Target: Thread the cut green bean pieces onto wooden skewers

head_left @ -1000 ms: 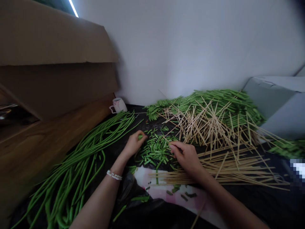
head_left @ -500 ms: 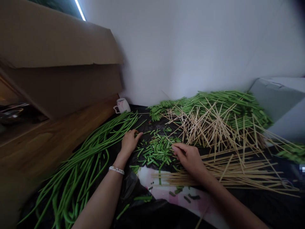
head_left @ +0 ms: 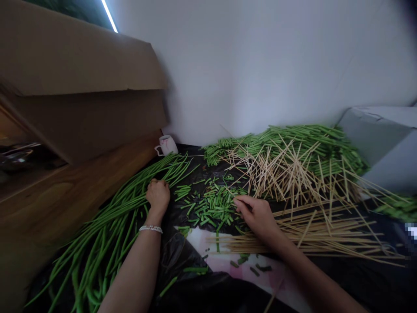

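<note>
My left hand (head_left: pixel 158 194), with a beaded bracelet at the wrist, lies on the long green bean stalks (head_left: pixel 112 217) with its fingers curled down; whether it grips any is hidden. Short cut green pieces (head_left: pixel 216 206) are heaped between my hands. Over the right side of that heap, my right hand (head_left: pixel 252 209) has thumb and forefinger pinched together, and what they hold is too small to tell. Thin wooden sticks (head_left: pixel 312 239) lie beneath and to the right of my right wrist. More sticks (head_left: pixel 286 169) rest crisscrossed against stacked green bundles (head_left: pixel 312 137).
A white and pink mug (head_left: pixel 167 145) stands by the wall. The large cardboard box (head_left: pixel 87 65) is at the left, above a wooden surface (head_left: pixel 107 174). A pale box (head_left: pixel 374 139) stands at the right. Black plastic (head_left: pixel 208 295) covers the work area.
My left hand has moved left onto the long stalks, and its fingers have curled in. A small group of cut pieces now shows where it was. My right hand is nearly unchanged.
</note>
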Demonstrator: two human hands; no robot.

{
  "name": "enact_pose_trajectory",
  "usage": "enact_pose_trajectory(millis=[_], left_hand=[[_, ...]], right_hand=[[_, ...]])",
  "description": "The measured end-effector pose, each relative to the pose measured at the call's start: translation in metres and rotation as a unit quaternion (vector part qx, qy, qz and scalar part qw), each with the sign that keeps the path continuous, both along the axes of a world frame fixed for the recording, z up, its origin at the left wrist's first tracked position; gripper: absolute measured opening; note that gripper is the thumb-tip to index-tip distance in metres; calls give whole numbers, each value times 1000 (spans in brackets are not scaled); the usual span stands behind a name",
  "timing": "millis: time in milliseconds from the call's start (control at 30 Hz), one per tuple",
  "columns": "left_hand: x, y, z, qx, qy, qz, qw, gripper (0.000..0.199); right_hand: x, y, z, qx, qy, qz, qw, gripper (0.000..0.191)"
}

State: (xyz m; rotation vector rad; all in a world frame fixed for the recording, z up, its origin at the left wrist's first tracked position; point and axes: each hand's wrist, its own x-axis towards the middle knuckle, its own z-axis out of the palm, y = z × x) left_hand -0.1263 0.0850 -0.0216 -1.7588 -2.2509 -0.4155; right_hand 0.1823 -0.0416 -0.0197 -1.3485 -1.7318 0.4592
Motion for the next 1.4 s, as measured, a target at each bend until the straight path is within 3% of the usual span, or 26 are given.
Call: enact_pose_trajectory(millis=[133,400,533,633,767,867,967,1067,1133,1267,1333,1400], left_hand=[[5,-2,3,12,-20,20,1000,36],[-3,0,4,-71,-48,-9,996,29],[0,-1,6,12,-48,-3,999,31],[12,-2,10,119,-53,-67,989,31],[46,-9,11,189,-75,-266,942,23],[76,-25,10,230,-71,-431,870,17],[97,-45,11,251,-83,-524,810,23],[106,-63,17,261,-98,-568,774,32],[108,-70,22,274,-102,-582,759,36],[111,-81,28,297,-115,-600,734,41],[114,-88,31,296,-116,-615,722,42],[117,-95,32,294,-112,-629,711,43]], right_hand=[[0,0,0,5,-6,1,1000,25],[1,1,0,4,-15,0,1000,25],[1,1,-2,-7,-17,-8,1000,24],[2,1,-4,4,-25,-57,998,34],[1,-2,-2,73,-104,-112,986,53],[-2,-6,3,112,-214,-131,961,53],[-6,-9,3,101,-274,-92,952,45],[-9,-9,1,69,-250,-55,964,31],[-10,-9,-1,67,-194,-65,977,27],[-8,-8,1,87,-95,-100,987,37],[-7,-7,3,88,-85,-79,989,38],[-5,-5,5,81,-67,-46,993,26]])
